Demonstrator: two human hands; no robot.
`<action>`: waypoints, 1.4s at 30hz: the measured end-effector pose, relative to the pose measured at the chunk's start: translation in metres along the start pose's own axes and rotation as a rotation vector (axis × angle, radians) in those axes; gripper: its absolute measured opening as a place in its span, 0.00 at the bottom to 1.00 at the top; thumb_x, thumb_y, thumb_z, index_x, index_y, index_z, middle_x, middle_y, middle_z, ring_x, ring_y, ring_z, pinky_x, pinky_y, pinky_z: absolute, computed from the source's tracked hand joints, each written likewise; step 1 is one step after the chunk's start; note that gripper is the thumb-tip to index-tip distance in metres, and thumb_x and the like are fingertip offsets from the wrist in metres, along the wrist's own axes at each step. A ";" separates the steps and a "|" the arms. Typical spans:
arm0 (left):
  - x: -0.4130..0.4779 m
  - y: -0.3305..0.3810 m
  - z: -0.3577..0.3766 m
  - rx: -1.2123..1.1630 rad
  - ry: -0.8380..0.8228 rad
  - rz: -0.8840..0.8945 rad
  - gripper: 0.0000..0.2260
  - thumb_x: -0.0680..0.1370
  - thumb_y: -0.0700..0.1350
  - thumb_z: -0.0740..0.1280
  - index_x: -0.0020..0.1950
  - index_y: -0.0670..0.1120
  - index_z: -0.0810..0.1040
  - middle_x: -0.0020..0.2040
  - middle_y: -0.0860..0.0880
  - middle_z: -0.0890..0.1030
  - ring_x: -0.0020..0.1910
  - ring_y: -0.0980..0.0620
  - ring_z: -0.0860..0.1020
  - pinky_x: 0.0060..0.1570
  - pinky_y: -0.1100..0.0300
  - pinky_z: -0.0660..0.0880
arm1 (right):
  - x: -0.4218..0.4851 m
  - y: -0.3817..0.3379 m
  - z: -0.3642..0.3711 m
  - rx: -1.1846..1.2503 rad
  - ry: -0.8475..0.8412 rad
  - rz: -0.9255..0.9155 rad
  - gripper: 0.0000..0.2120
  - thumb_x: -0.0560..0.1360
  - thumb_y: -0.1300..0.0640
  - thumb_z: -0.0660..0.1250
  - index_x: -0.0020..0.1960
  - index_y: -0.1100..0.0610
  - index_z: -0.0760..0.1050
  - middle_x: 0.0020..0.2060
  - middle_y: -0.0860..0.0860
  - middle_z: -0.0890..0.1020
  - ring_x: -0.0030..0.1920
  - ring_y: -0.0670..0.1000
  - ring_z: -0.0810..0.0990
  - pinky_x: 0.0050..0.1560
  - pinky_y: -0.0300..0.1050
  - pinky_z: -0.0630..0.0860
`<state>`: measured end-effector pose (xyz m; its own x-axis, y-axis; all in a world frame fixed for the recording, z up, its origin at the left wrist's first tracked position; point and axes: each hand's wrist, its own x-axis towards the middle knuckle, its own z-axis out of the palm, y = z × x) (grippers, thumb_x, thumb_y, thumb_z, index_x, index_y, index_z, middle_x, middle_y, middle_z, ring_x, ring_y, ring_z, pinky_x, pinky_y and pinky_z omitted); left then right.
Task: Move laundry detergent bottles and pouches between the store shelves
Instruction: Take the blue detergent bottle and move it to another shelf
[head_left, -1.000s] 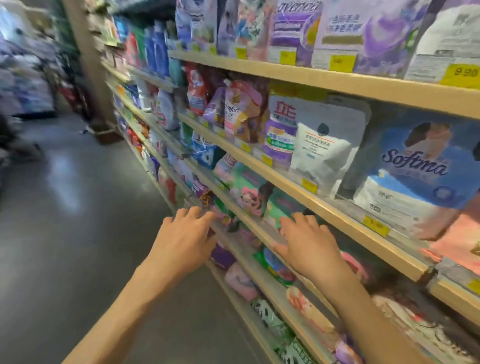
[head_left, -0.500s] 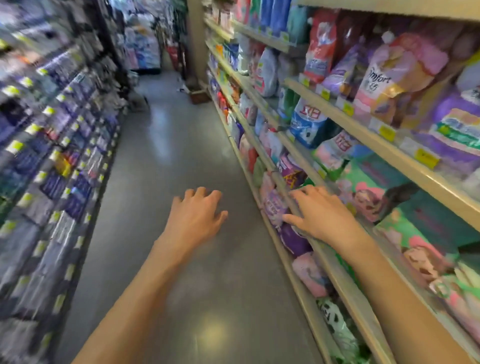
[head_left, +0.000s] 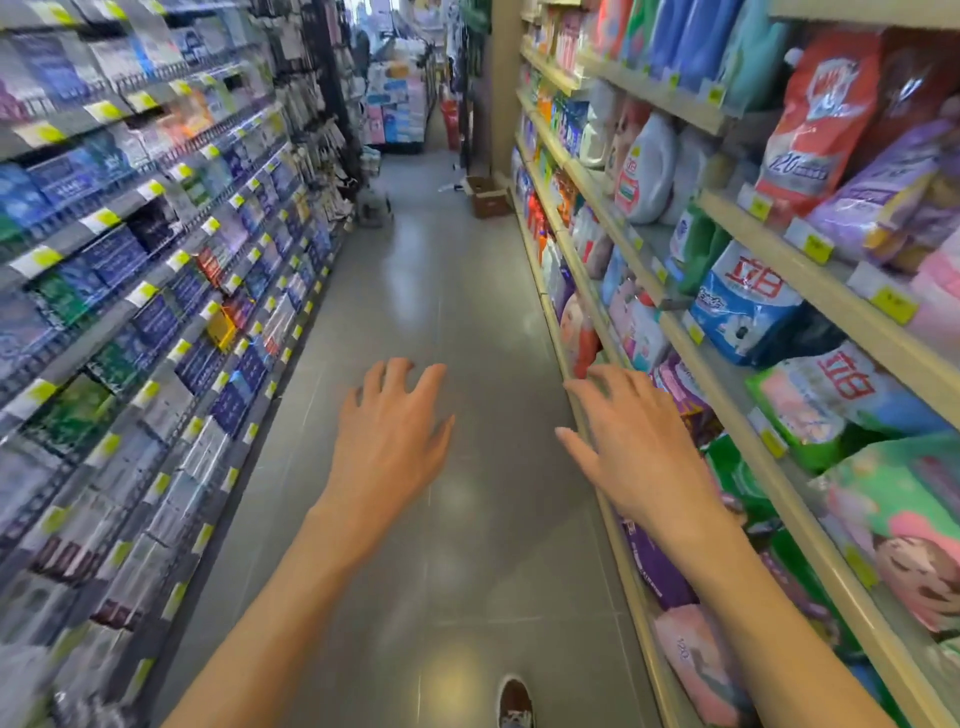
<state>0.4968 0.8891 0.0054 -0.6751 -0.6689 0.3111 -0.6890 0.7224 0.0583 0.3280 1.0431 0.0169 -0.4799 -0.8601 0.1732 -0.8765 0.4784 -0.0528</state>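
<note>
I look down a store aisle. My left hand (head_left: 392, 431) hovers over the grey floor, fingers spread, holding nothing. My right hand (head_left: 631, 441) is spread and empty too, next to the front edge of the right-hand shelves (head_left: 675, 332). Those shelves carry detergent pouches and bottles: a blue and white pouch (head_left: 743, 306), a white bottle (head_left: 644, 171), a red pouch (head_left: 815, 119), a green pouch (head_left: 810, 410) and a purple pouch (head_left: 657, 566) on a low shelf below my right forearm.
The left-hand shelves (head_left: 130, 291) hold small boxed goods with yellow price tags. A cardboard box (head_left: 488, 197) lies on the floor far down the aisle beside the right shelves. One shoe (head_left: 514, 701) shows at the bottom. The grey floor (head_left: 441, 291) runs ahead between the shelves.
The view has swung left from the right shelves to face down the aisle. Both hands stay empty and have drifted off the shelf edge toward the aisle.
</note>
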 end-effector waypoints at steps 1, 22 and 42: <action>0.015 0.000 -0.002 -0.006 0.025 -0.002 0.22 0.74 0.54 0.71 0.67 0.50 0.75 0.64 0.43 0.77 0.62 0.38 0.76 0.55 0.45 0.74 | 0.015 0.003 -0.002 0.007 0.027 -0.007 0.24 0.80 0.42 0.60 0.73 0.50 0.66 0.71 0.51 0.68 0.72 0.55 0.66 0.67 0.55 0.70; 0.297 -0.023 0.064 0.092 0.026 -0.020 0.20 0.75 0.54 0.71 0.64 0.49 0.77 0.61 0.43 0.79 0.63 0.38 0.76 0.59 0.42 0.74 | 0.322 0.066 0.023 0.028 0.008 -0.128 0.24 0.80 0.41 0.60 0.72 0.48 0.66 0.69 0.49 0.69 0.70 0.54 0.67 0.65 0.51 0.68; 0.613 -0.115 0.170 0.009 -0.166 0.085 0.21 0.80 0.60 0.60 0.71 0.54 0.69 0.65 0.49 0.77 0.64 0.44 0.75 0.58 0.50 0.74 | 0.632 0.078 0.084 -0.033 -0.245 0.047 0.27 0.79 0.38 0.61 0.74 0.47 0.62 0.70 0.50 0.69 0.71 0.54 0.68 0.64 0.52 0.69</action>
<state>0.1173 0.3668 0.0282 -0.7648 -0.6258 0.1534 -0.6294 0.7765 0.0301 -0.0465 0.5220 0.0400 -0.5180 -0.8523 -0.0724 -0.8535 0.5207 -0.0224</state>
